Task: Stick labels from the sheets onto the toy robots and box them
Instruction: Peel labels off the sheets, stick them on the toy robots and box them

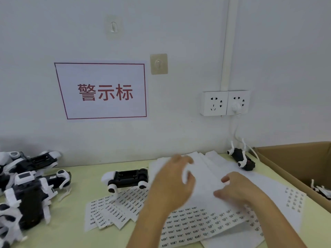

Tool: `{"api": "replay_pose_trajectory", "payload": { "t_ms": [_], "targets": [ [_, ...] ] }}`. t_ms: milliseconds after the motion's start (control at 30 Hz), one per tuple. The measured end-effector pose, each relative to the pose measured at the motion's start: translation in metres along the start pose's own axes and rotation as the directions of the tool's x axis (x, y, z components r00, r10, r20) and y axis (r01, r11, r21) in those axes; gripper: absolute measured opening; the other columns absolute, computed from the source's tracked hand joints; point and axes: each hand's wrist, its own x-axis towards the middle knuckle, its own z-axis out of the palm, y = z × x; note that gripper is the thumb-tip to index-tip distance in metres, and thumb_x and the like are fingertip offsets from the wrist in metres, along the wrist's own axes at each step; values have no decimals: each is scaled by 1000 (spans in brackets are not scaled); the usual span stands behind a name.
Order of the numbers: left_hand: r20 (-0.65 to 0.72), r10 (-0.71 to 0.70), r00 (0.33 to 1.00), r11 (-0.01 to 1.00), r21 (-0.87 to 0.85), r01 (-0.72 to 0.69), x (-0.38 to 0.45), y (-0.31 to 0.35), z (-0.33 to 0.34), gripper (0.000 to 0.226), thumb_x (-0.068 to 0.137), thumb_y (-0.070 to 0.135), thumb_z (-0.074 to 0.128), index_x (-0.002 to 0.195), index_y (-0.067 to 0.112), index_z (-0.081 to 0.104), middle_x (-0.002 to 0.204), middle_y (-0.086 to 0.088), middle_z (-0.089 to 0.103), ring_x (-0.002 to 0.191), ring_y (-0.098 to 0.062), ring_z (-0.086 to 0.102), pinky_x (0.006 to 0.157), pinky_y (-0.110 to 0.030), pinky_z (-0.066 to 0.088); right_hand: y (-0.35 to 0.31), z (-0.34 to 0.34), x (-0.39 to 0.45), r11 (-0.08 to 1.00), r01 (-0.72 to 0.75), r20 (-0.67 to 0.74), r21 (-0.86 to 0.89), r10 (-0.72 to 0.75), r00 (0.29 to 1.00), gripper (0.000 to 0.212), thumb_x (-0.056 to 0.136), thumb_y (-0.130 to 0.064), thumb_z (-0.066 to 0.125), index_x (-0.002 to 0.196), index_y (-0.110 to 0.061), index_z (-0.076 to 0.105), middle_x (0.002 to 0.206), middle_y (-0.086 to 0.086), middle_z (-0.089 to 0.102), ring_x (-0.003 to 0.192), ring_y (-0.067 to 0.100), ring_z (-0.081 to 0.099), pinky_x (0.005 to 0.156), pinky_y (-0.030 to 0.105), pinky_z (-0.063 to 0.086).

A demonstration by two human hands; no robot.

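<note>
My hands, left (pixel 172 183) and right (pixel 240 190), both loose-fingered, are hovering over the label sheets (pixel 197 221) beside the box (pixel 286 158); next I'm needing to peel one label.

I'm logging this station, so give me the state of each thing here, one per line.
Left hand: open, blurred, over the sheets.
Right hand: open, fingers on the sheets.
Label sheets: fanned flat, overlapping.
Middle toy robot: belly up on the table.
Box: open, robots inside.
Right socket: plug in.
Left socket: unused.
</note>
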Motion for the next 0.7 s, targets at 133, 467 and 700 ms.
{"api": "replay_pose_trajectory", "payload": {
  "t_ms": [133, 467, 700],
  "targets": [
    [467, -173, 867, 985, 88, 149, -16, -10, 54, 86, 87, 73, 50, 157, 39, 13, 166, 13, 6, 153, -8, 1, 125, -38, 3, -2, -1, 2, 920, 86, -86, 383, -57, 995, 6, 92, -17, 67, 89, -23, 66, 87, 1, 73, 78, 19, 72, 66, 29, 59],
    [424, -238, 874, 969, 165, 184, -24, -28, 71, 89, 82, 84, 43, 155, 41, 15, 166, 13, 6, 153, -7, -2, 123, -44, -10, 31, -14, -6, 863, -2, 254, 506, -146, 956, 23, 99, -10, 57, 110, 3, 72, 107, 21, 74, 102, 36, 72, 100, 53, 52],
    [398, -197, 896, 965, 238, 107, -22, -25, 72, 77, 88, 74, 43, 152, 37, 22, 162, 10, 17, 152, -13, 5, 121, -48, -7, 55, 5, -27, 829, 94, 91, 551, -171, 981, 18, 96, -8, 61, 99, -1, 77, 99, 22, 75, 95, 41, 71, 89, 52, 55]
  ]
}}
